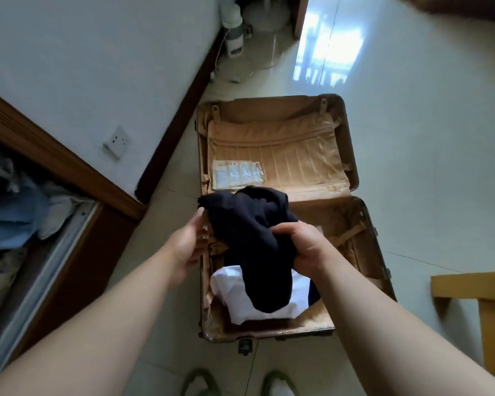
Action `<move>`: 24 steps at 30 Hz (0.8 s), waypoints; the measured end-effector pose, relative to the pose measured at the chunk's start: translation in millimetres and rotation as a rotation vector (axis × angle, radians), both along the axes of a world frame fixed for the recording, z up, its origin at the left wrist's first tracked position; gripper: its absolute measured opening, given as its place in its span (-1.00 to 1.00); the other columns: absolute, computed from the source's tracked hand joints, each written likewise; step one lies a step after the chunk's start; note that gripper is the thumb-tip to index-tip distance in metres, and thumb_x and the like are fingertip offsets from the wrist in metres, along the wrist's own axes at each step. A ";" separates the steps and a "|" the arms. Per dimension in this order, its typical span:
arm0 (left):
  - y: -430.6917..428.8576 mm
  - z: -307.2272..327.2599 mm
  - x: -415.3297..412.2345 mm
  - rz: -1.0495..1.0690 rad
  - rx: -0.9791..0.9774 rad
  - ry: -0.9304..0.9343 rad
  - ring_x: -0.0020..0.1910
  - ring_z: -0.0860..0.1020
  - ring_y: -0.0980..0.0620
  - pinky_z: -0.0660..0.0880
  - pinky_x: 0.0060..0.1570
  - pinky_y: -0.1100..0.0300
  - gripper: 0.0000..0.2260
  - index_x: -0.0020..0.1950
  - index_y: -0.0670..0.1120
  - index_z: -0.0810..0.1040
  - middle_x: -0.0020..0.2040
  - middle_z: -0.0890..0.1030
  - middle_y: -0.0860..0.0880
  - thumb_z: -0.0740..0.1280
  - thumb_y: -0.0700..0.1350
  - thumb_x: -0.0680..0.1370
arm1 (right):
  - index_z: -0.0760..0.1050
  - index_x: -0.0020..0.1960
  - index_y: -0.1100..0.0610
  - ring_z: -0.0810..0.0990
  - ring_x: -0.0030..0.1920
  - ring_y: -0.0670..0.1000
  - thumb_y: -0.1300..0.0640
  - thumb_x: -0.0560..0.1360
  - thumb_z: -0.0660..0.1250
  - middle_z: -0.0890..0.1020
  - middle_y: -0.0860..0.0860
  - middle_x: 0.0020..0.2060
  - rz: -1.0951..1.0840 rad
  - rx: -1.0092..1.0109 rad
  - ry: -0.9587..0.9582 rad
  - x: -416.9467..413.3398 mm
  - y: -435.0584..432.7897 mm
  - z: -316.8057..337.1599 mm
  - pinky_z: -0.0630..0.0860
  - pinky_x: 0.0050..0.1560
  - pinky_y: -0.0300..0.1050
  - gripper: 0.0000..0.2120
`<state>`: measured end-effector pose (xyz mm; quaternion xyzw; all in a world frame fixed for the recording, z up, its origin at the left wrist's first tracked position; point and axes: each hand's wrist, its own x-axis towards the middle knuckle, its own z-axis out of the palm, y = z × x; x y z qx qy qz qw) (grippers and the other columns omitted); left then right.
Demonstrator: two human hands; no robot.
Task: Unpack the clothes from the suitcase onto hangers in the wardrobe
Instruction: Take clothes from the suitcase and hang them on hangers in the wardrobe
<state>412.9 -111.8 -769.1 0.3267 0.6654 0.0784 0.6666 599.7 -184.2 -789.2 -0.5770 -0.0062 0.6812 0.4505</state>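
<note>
Now: my right fingers [287, 231] clench bunched dark garment [249, 224], left fingers [198, 224] pinch its edge. Risk: hanging tail snags white garment [235, 295], drags it from suitcase [283, 132].

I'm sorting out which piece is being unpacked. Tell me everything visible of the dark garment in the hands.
The dark garment is navy or black, soft matte fabric, bunched and crumpled so its type cannot be told. It is held above the open suitcase, its lower end hanging over a white garment inside. The left hand holds one edge; the right hand grips a bunched fold.
</note>
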 end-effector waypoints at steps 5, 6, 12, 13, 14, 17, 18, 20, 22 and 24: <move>25.6 77.0 6.0 0.099 -0.209 -0.455 -0.10 0.67 -0.14 0.61 -0.17 0.08 -0.30 0.05 -0.21 0.63 0.02 0.67 -0.22 0.04 0.37 0.51 | 0.55 0.11 0.30 0.60 0.11 0.29 0.50 0.35 0.25 0.63 0.27 0.08 0.355 0.111 -0.093 -14.9 11.3 66.3 0.52 0.19 0.18 -0.63; 26.8 89.8 6.4 0.090 -0.197 -0.446 -0.14 0.68 -0.13 0.62 -0.21 0.10 -0.38 0.07 -0.24 0.62 -0.02 0.67 -0.22 0.09 0.29 0.55 | 0.54 0.11 0.30 0.60 0.10 0.29 0.49 0.32 0.27 0.62 0.27 0.07 0.411 0.136 -0.095 -15.7 13.4 82.3 0.54 0.16 0.17 -0.62; 23.3 149.6 -1.2 0.017 0.142 -0.279 -0.17 0.65 -0.10 0.59 -0.11 0.07 -0.74 0.23 -0.25 0.52 -0.02 0.65 -0.24 0.28 -0.31 0.54 | 0.46 -0.10 0.33 0.59 -0.44 -0.01 0.44 0.41 0.12 0.56 0.10 -0.40 0.541 0.180 -0.034 -7.4 21.2 170.1 0.48 -0.46 -0.22 -0.83; 20.8 166.3 -5.6 -0.002 0.164 -0.305 -0.08 0.65 -0.15 0.58 -0.03 0.02 -0.72 0.23 -0.19 0.52 0.00 0.65 -0.25 0.26 -0.35 0.54 | 0.47 -0.13 0.31 0.58 -0.42 -0.01 0.35 0.35 0.17 0.55 0.08 -0.39 0.522 0.187 0.001 -6.4 21.7 185.4 0.48 -0.41 -0.19 -0.85; 17.2 184.2 -9.9 -0.038 0.172 -0.334 0.01 0.63 -0.21 0.56 0.04 -0.03 -0.70 0.22 -0.13 0.52 0.04 0.64 -0.26 0.26 -0.37 0.53 | 0.50 -0.17 0.27 0.57 -0.38 0.00 0.25 0.26 0.24 0.54 0.08 -0.36 0.486 0.192 0.025 -6.8 23.3 200.0 0.48 -0.33 -0.16 -0.83; 8.3 228.6 -21.1 -0.220 0.195 -0.372 0.09 0.61 -0.26 0.55 0.10 -0.05 -0.64 0.19 -0.10 0.55 0.08 0.65 -0.25 0.28 -0.44 0.48 | 0.53 0.06 0.25 0.57 -0.12 0.10 -0.03 0.31 0.29 0.57 0.16 -0.08 0.308 0.158 0.040 -4.2 33.2 233.3 0.50 -0.09 -0.06 -0.56; 5.4 245.8 -25.6 -0.280 0.205 -0.359 0.09 0.61 -0.26 0.55 0.11 -0.06 -0.63 0.18 -0.11 0.56 0.07 0.65 -0.25 0.29 -0.45 0.46 | 0.53 0.17 0.23 0.58 0.01 0.14 -0.10 0.43 0.25 0.60 0.16 0.04 0.271 0.155 0.032 -6.4 36.9 249.2 0.50 0.00 -0.02 -0.51; -2.4 273.9 -31.8 -0.386 0.212 -0.315 0.05 0.63 -0.22 0.57 0.07 -0.03 -0.62 0.16 -0.09 0.58 0.05 0.67 -0.21 0.30 -0.46 0.45 | 0.52 0.28 0.17 0.57 0.18 0.17 -0.16 0.48 0.30 0.61 0.17 0.17 0.234 0.181 0.013 -14.1 41.9 276.6 0.51 0.11 0.03 -0.49; -5.3 297.2 -37.6 -0.470 0.227 -0.261 0.03 0.65 -0.18 0.58 0.03 0.00 -0.61 0.17 -0.08 0.58 0.04 0.68 -0.17 0.30 -0.44 0.44 | 0.49 0.31 0.16 0.61 0.15 0.18 0.01 0.45 0.41 0.64 0.18 0.14 0.229 0.206 -0.069 -21.7 46.3 299.7 0.56 0.03 0.00 -0.53; -5.6 318.6 -42.2 -0.539 0.270 -0.183 0.06 0.64 -0.16 0.56 0.10 -0.04 -0.63 0.18 -0.13 0.57 0.07 0.67 -0.17 0.33 -0.34 0.39 | 0.49 0.29 0.16 0.64 0.09 0.19 0.26 0.48 0.35 0.65 0.19 0.10 0.203 0.257 -0.136 -26.2 51.0 322.2 0.58 -0.05 0.00 -0.62</move>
